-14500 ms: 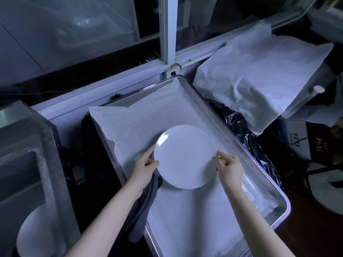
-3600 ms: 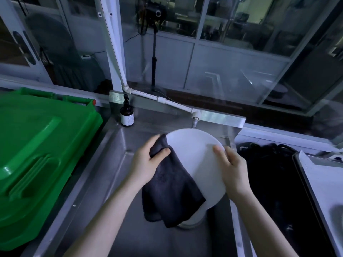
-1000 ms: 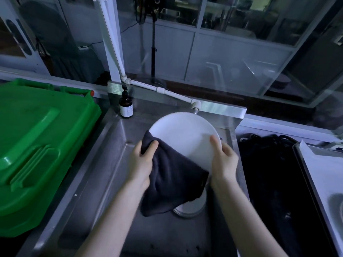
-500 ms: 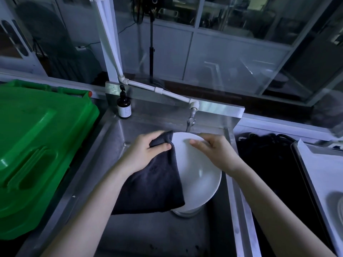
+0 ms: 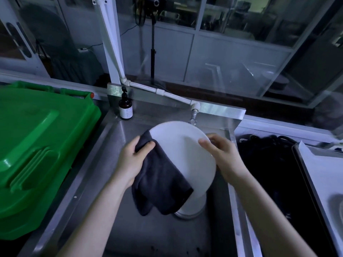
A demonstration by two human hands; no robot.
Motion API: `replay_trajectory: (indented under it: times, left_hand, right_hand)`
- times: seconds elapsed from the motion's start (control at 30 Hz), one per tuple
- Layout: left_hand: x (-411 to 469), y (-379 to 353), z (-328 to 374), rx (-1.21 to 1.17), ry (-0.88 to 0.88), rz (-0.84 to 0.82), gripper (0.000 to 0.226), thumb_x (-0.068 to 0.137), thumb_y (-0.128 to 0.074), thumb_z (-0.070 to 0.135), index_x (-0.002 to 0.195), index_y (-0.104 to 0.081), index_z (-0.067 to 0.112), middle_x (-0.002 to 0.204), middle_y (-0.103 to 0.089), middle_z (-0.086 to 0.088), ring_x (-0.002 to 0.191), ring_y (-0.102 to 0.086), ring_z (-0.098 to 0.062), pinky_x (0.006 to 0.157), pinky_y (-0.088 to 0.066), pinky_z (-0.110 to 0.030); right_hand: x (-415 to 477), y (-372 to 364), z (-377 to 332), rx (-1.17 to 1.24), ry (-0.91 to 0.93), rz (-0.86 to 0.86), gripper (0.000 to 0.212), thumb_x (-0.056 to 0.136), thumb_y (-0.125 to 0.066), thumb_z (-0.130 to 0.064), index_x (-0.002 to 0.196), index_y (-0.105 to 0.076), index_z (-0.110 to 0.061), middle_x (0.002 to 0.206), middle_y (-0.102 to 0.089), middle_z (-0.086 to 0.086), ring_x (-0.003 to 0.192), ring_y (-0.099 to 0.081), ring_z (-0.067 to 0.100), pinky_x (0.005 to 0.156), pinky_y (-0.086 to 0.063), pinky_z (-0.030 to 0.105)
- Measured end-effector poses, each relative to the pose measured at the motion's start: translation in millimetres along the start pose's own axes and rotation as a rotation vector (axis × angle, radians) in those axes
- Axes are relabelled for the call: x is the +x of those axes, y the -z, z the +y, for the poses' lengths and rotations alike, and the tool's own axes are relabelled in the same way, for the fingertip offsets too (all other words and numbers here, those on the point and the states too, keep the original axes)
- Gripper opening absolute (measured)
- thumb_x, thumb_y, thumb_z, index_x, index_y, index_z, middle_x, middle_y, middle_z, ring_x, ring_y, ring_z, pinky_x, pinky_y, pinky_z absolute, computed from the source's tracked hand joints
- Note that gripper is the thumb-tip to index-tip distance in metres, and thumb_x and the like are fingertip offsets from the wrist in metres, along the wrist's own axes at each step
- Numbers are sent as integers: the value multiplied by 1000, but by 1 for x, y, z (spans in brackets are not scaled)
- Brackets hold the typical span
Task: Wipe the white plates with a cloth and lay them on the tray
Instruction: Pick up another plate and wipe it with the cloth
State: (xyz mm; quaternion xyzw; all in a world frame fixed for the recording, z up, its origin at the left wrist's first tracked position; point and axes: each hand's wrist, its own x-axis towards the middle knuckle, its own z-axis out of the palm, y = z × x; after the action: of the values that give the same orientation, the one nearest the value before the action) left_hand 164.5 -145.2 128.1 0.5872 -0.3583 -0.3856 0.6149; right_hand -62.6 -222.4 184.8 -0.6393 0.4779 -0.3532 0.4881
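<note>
Head view: a green bin lid (image 5: 37,145) sits far left, touching the steel sink (image 5: 89,182). A brown pump bottle (image 5: 125,108) stands on the sink's back ledge. The left hand (image 5: 132,160) pinches a dark cloth (image 5: 159,186) between thumb and fingers at the left rim of the white plate (image 5: 181,145). The plate is tilted and held over the sink, under the tap (image 5: 194,115). The cloth drapes over its lower left. The right hand (image 5: 220,154) grips the right rim, thumb on the face. A plate stack (image 5: 191,208) stands in the sink below. The tray (image 5: 311,182) is far right, well apart, with part of a round plate (image 5: 337,206) on it.
</note>
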Motion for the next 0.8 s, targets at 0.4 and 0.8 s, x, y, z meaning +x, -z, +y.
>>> replay_trajectory:
  times: [0.4, 0.8]
  left_hand:
    - [-15, -11, 2, 51, -33, -106, 20, 93, -66, 16, 108, -71, 29, 104, -75, 11, 105, -67, -5, 88, -52, -20]
    - [11, 2, 12, 199, -93, -233, 33, 83, -68, 41, 115, -65, 45, 111, -72, 18, 112, -63, -1, 97, -46, -28]
  right_hand:
    - [7, -5, 5, -276, 213, 59, 35, 96, -65, -29, 70, -62, -6, 58, -41, -11, 58, -35, 4, 54, -28, 23]
    - [11, 6, -7, -258, 108, -189, 18, 87, -75, -38, 94, -71, -22, 88, -72, 1, 77, -66, 9, 69, -51, 24]
